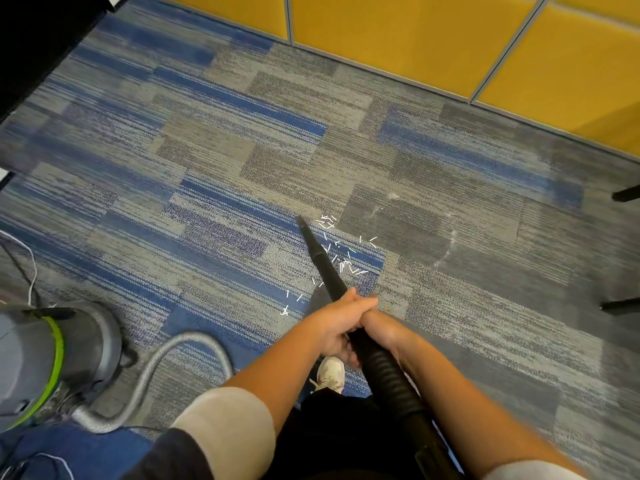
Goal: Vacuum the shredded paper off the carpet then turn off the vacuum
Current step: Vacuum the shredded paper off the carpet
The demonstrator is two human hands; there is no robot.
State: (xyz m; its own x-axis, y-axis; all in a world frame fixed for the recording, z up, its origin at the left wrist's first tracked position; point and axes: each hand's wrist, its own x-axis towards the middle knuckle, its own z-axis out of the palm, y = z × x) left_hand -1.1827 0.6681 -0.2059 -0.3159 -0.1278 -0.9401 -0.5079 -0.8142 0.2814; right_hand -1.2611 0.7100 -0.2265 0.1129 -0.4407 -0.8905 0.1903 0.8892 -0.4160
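- A view from a head-worn camera looks down past a person's two bare forearms to a carpet (173, 150) of blue and grey striped tiles.
- The left hand (332, 325) and right hand (382, 332) sit together at the centre, just below the middle. Both wrap around a black vacuum nozzle (323, 261), with the left hand's fingers curled over the top and touching the right hand.
- The nozzle is a long tapered tube that points up and slightly left, away from the person. Its narrow tip is low over the carpet; whether it touches cannot be told.
- Behind the hands the nozzle joins a black ribbed hose (388, 372), which runs down towards the lower right edge.
- The shredded paper (346, 263) lies on the carpet as thin white slivers, scattered mostly just to the right of the nozzle. A small clump lies near the tip, and a few strays lie to the left of the hands.
- The vacuum canister (52, 355), grey with a bright green ring, stands at the lower left. A grey corrugated hose (156, 368) arches out from it.
- A thin white cable (33, 268) trails on the floor above the canister.
- A pale shoe (330, 374) shows beneath the hands.
- Yellow wall panels (381, 36) line the top edge, and two dark furniture legs (625, 194) poke in at the right.
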